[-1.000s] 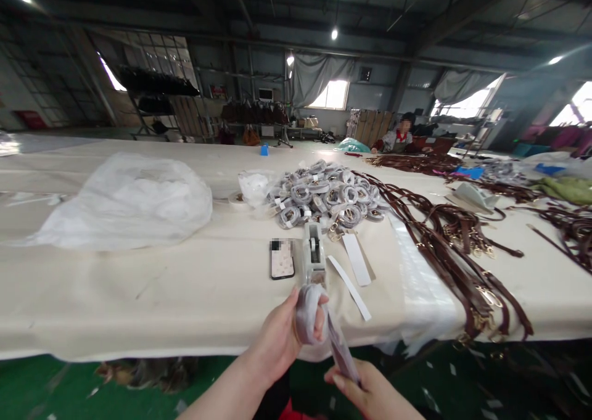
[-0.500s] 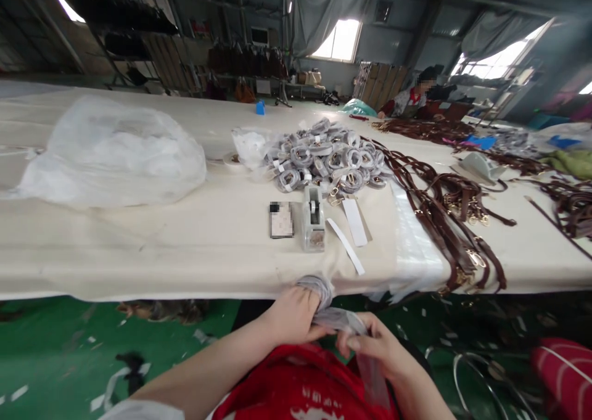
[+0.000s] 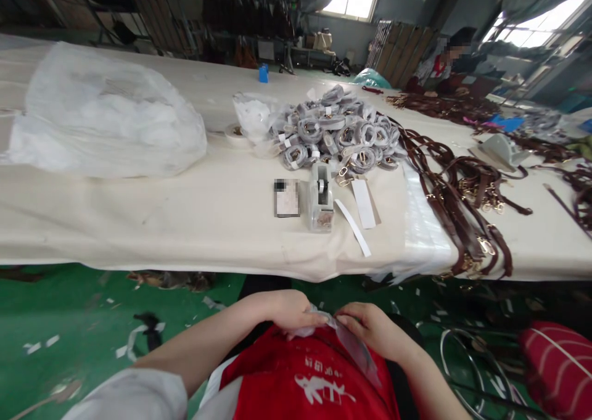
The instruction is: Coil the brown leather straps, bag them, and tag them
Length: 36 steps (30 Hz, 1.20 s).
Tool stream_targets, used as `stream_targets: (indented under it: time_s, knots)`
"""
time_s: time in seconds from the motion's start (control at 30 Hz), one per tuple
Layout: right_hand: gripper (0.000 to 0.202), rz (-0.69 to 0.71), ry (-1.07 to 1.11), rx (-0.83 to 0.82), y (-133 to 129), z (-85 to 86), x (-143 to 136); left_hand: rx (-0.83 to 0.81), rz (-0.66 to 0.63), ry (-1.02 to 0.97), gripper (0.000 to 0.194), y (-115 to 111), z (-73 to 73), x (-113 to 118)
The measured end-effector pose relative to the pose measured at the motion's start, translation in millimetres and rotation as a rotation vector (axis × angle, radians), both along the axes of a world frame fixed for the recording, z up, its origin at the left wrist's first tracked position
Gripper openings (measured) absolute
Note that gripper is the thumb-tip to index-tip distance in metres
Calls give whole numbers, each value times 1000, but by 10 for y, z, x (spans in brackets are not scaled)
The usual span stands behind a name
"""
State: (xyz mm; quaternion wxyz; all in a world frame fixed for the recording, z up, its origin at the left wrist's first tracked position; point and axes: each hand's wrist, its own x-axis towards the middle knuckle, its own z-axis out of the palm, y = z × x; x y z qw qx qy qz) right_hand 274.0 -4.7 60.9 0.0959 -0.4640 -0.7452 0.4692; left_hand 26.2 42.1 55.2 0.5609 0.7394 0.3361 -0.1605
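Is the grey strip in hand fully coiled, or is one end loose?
One end loose: the grey strip trails from the right hand over the red apron. The left hand mostly hides the rest.

Our left hand (image 3: 290, 311) and right hand (image 3: 370, 327) work low and close together, near but apart. Our left forearm (image 3: 213, 340) slants in from the lower left, its wrist (image 3: 263, 306) nearly level and the back of the hand upward, its fingers (image 3: 318, 318) pointing rightward and curled in a grip. Our right forearm (image 3: 432, 374) rises from the lower right (both forearms are bare), its hand turned inward, thumb and fingers pinched together.
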Motion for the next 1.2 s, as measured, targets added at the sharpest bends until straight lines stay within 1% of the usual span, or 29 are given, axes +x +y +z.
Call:
stream_targets:
  time_s: [0.1, 0.17, 0.23, 0.37, 0.43, 0.5, 0.6, 0.67, 0.73, 0.8, 0.83, 0.9, 0.97, 1.03, 1.07, 1.1, 1.17, 1.2]
  knots:
    - [31, 27, 18, -71, -43, -11, -54, -220, 44, 22, 82, 52, -44, -48]
    - [29, 8, 22, -72, -75, -40, -82, -314, 84, 1, 84, 88, -61, -72]
    - [25, -24, 34, -79, -95, -72, -101, -397, 120, -31, 82, 123, -52, -92]
    - [36, 2, 123, -187, -69, -87, -93, -551, 140, -117, 70, 184, 39, -158]
    - [37, 17, 152, -204, -36, -73, -79, -616, 186, -198, 64, 196, 69, -190]
    - [39, -42, 211, -186, -17, -69, -86, -671, 255, -297, 65, 188, 43, -184]
    - [41, -202, 356, -114, -36, -112, -183, -733, 400, -460, 79, 159, -106, -60]
    - [43, -286, 412, -41, -71, -166, -302, -787, 535, -546, 87, 144, -227, 85]
    - [49, -369, 419, 38, -98, -215, -431, -861, 692, -628, 90, 128, -312, 235]
    - [54, -449, 431, 98, -105, -235, -535, -931, 828, -722, 89, 99, -346, 348]
    - [55, -474, 446, 114, -101, -231, -571, -967, 874, -768, 87, 78, -347, 384]
    - [52, -474, 489, 116, -87, -196, -614, -1038, 917, -829, 84, 29, -330, 417]
    - [49, -436, 534, 105, -75, -135, -614, -1082, 907, -831, 83, -15, -304, 418]
    - [48, -419, 561, 94, -67, -57, -567, -1063, 879, -800, 82, -35, -269, 407]
    - [47, -419, 560, 93, -61, -15, -524, -1009, 882, -795, 79, -34, -248, 399]
    - [47, -423, 548, 97, -55, 27, -469, -921, 898, -798, 74, -26, -224, 388]
    - [46, -407, 480, 104, -38, 104, -339, -672, 949, -807, 61, 0, -167, 360]
    - [46, -379, 423, 99, -30, 133, -275, -548, 950, -807, 57, 11, -137, 344]
